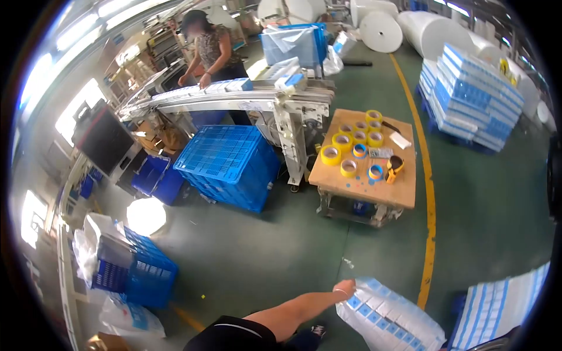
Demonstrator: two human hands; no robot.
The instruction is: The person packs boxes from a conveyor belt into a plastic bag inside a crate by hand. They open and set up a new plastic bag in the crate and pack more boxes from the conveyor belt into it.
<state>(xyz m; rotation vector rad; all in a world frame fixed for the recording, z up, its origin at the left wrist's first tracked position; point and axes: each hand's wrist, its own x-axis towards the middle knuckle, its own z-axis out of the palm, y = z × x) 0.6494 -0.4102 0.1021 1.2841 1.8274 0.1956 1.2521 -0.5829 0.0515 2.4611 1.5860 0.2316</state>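
Observation:
My left hand (345,289) is closed on the upper left corner of a clear plastic pack (389,319), with the bare forearm reaching in from the bottom. Rows of small white packets with blue squares show through the plastic. The pack hangs tilted above the green floor, and its lower end runs toward the bottom edge of the view. My right hand is not visible.
A wooden table (363,188) holds several tape rolls (331,155) and a tape dispenser (395,168). Stacked packs (468,99) stand at right, more packs (503,310) lower right. Blue crates (222,169) sit below a conveyor (234,99), where a person (216,52) works.

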